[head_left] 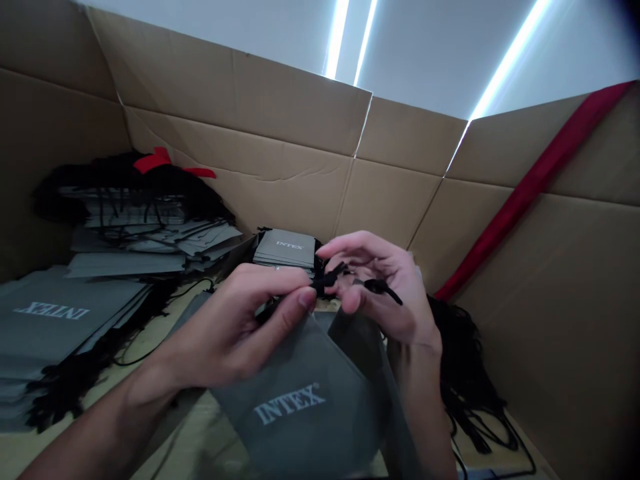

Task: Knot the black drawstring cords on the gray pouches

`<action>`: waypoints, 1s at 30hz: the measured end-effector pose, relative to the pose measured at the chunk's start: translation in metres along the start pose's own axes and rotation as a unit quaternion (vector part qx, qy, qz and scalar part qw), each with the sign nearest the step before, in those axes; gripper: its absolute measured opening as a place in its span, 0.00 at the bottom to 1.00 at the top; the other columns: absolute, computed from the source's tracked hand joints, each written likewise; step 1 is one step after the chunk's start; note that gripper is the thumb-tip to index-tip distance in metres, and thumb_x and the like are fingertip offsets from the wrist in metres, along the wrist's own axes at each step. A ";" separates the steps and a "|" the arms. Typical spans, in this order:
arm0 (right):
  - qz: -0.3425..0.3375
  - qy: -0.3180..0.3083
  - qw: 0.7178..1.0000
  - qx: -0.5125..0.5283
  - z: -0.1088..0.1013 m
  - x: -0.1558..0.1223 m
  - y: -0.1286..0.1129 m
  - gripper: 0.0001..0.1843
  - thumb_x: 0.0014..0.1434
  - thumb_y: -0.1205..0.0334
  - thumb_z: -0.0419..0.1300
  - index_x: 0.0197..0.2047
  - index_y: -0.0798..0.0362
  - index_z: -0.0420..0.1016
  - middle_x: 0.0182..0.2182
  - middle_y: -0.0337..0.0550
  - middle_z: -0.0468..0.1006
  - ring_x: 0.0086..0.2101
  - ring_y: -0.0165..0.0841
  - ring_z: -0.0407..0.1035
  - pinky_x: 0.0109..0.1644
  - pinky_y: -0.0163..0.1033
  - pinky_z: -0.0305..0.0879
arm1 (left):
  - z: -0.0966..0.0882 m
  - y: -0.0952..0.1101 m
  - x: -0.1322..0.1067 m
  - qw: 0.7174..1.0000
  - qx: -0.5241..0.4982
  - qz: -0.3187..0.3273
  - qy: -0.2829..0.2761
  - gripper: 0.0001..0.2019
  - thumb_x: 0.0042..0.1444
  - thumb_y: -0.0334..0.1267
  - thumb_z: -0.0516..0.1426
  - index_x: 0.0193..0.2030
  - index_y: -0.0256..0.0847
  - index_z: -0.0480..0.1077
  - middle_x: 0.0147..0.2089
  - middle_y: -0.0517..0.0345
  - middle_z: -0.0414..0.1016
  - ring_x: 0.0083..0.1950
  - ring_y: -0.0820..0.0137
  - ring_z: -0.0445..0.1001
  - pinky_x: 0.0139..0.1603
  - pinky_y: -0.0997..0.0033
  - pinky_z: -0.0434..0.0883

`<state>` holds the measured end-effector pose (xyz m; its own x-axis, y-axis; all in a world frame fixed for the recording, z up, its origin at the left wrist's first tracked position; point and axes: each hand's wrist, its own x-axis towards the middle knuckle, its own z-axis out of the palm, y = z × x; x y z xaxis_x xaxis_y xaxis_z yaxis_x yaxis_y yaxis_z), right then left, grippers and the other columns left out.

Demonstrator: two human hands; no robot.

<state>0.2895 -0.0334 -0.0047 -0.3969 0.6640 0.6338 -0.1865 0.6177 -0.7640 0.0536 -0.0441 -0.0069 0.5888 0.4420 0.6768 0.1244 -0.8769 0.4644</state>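
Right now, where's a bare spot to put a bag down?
A strip of pale table shows between the big bag stack and the left hand, with a thin cord across it. Another patch lies beside the black cords, near the cardboard wall. It's crowded around the small stack behind the left hand.
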 end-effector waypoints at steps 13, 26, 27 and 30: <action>-0.106 0.141 0.970 -0.169 0.027 0.008 -0.002 0.16 0.61 0.48 0.81 0.33 0.50 0.87 0.33 0.41 0.85 0.34 0.33 0.78 0.36 0.36 0.76 | 0.007 -0.004 0.006 0.999 -0.013 -0.031 0.009 0.13 0.81 0.40 0.53 0.43 0.39 0.72 0.34 0.63 0.70 0.32 0.75 0.65 0.32 0.74 0.65; -0.129 0.156 0.967 -0.153 0.034 0.008 0.008 0.19 0.66 0.45 0.77 0.32 0.49 0.84 0.32 0.40 0.84 0.34 0.34 0.77 0.40 0.38 0.76 | 0.013 -0.003 0.008 0.994 -0.073 -0.037 0.073 0.16 0.78 0.38 0.56 0.35 0.41 0.73 0.31 0.62 0.70 0.30 0.73 0.64 0.29 0.72 0.63; -0.121 0.160 0.968 -0.151 0.034 0.009 0.008 0.20 0.66 0.44 0.77 0.32 0.49 0.84 0.32 0.40 0.83 0.33 0.34 0.77 0.38 0.38 0.76 | 0.013 -0.003 0.008 0.995 -0.066 -0.034 0.073 0.16 0.78 0.38 0.55 0.35 0.40 0.72 0.30 0.62 0.69 0.30 0.73 0.64 0.29 0.72 0.62; -0.109 0.183 0.965 -0.156 0.031 0.010 0.006 0.21 0.64 0.43 0.78 0.31 0.50 0.83 0.30 0.39 0.82 0.31 0.33 0.75 0.35 0.37 0.73 | 0.010 -0.005 0.009 0.997 -0.055 -0.031 0.051 0.15 0.78 0.38 0.56 0.36 0.40 0.73 0.30 0.64 0.68 0.29 0.75 0.63 0.29 0.74 0.63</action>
<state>0.2568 -0.0358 -0.0071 -0.0240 0.5731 0.8191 0.0716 0.8182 -0.5704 0.0665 -0.0379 -0.0088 0.4976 0.5159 0.6973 0.0664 -0.8242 0.5624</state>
